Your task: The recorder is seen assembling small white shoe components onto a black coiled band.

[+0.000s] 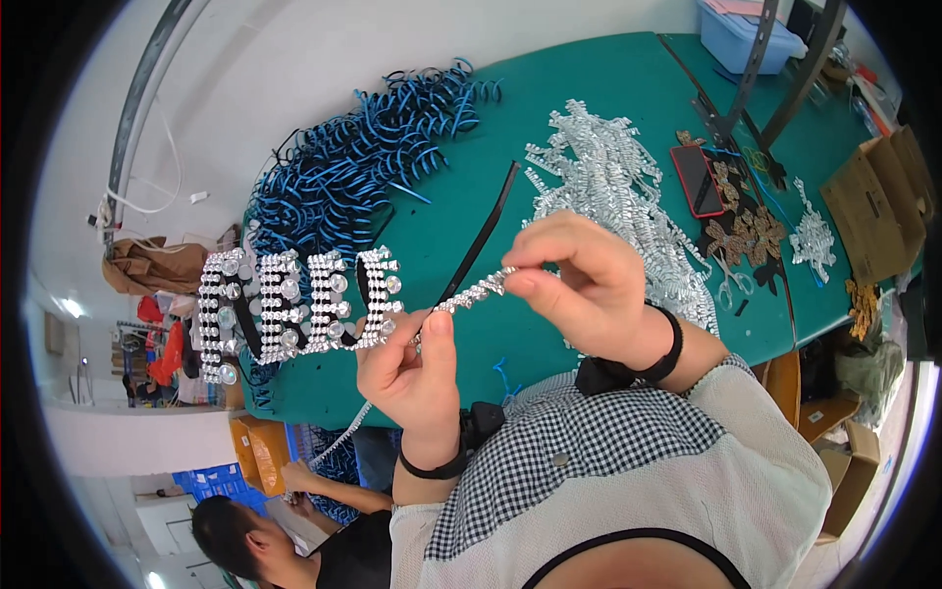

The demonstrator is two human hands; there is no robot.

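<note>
A rhinestone trim (476, 293) with a silvery, sparkling face stretches between my hands. My left hand (412, 373) pinches it between thumb and fingers, and my right hand (584, 285) pinches its far end with thumb and forefinger. To the left of my left hand, a black band set with rows of clear stones (280, 304) hangs in several loops; whether it is one piece with the trim I cannot tell. A black strip (483, 236) runs away across the table from close to my left hand. Behind my right hand lies a heap of silver trim pieces (613, 177).
The green table (535, 83) carries a pile of blue-and-black coils (363, 157) at the far left. On the right are a red-edged phone (698, 181), scissors (734, 285), brown ornaments (751, 234) and a cardboard box (878, 206). A co-worker (285, 540) sits at lower left.
</note>
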